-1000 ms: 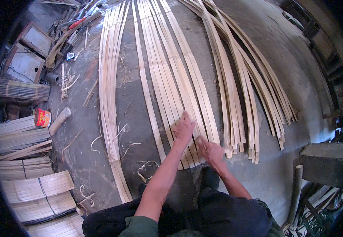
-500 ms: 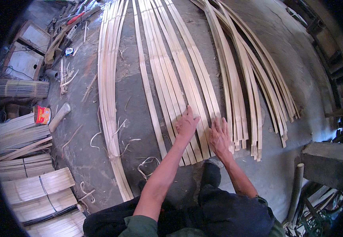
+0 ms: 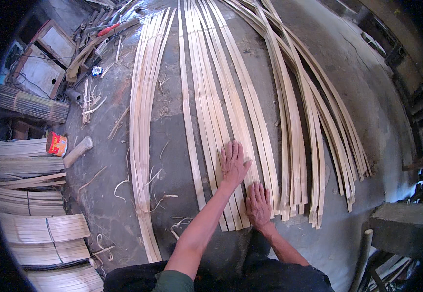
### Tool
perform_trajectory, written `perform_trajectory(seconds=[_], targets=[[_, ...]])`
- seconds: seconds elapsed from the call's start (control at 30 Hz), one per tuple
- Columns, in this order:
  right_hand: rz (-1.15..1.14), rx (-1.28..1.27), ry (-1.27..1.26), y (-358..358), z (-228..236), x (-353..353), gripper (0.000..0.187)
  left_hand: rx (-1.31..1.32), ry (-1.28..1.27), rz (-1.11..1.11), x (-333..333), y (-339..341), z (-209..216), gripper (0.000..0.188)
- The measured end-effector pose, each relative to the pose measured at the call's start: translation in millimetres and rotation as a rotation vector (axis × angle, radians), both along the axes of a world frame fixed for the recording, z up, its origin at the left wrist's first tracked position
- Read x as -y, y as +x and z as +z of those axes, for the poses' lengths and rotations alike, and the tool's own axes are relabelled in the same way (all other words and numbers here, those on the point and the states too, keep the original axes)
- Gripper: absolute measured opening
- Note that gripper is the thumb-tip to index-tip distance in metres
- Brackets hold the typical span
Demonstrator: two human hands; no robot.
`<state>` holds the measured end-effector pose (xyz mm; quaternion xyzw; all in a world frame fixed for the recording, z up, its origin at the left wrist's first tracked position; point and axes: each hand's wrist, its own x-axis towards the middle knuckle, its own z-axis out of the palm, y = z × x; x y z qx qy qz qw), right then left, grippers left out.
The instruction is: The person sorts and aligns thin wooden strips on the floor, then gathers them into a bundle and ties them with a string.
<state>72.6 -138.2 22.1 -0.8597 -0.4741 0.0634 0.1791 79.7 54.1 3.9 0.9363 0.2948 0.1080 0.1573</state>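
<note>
Long pale bamboo strips [image 3: 207, 109] run away from me over the grey concrete floor, several of them side by side in the middle. My left hand [image 3: 234, 166] lies flat on these strips with its fingers stretched out. Closer to me and a little to the right, my right hand [image 3: 258, 207] rests on the near ends of the strips, fingers extended. Neither hand grips anything. A single strip [image 3: 188, 131] lies apart, left of the middle group. The strip surfaces beneath both palms are hidden.
A fanned bundle of strips [image 3: 145, 97] lies to the left; overlapping strips [image 3: 313, 117] curve away on the right. Tied slat bundles [image 3: 46, 228], a red tin [image 3: 56, 144] and a wooden mallet-like piece [image 3: 78, 152] sit at the left. A concrete block [image 3: 406, 224] stands at right.
The view has shifted, so the strips appear lower. My left hand has gone from a pointing finger to a flat palm. My right hand has moved nearer to me and left along the strips.
</note>
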Motion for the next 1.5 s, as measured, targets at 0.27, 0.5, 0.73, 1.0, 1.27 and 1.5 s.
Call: perform_trajectory(seconds=[0.27,0.5,0.73,1.0,1.27,1.5], targets=[[-0.053,0.040,-0.043,3.5,-6.9,-10.1,0.054,-0.015,-0.019,-0.062,-14.6,8.7,12.6,0.078],[-0.053,-0.091,0.027,6.3,4.5,-12.0,0.057,0.046,-0.027,0.005,-8.0,5.6,12.0,0.072],[-0.148,-0.173,0.197,12.4,35.8,-12.8,0.050,0.259,-0.177,0.216,10.0,-7.6,19.4,0.059],[-0.406,-0.563,0.347,27.5,81.7,1.9,0.046,0.154,-0.070,-0.018,40.6,-20.0,12.5,0.061],[-0.388,-0.507,0.371,69.3,74.6,17.0,0.041,0.027,0.002,-0.178,54.9,-3.9,4.8,0.068],[-0.510,-0.557,0.202,89.5,59.8,28.5,0.040,-0.039,-0.003,-0.125,61.0,-2.0,8.7,0.065]])
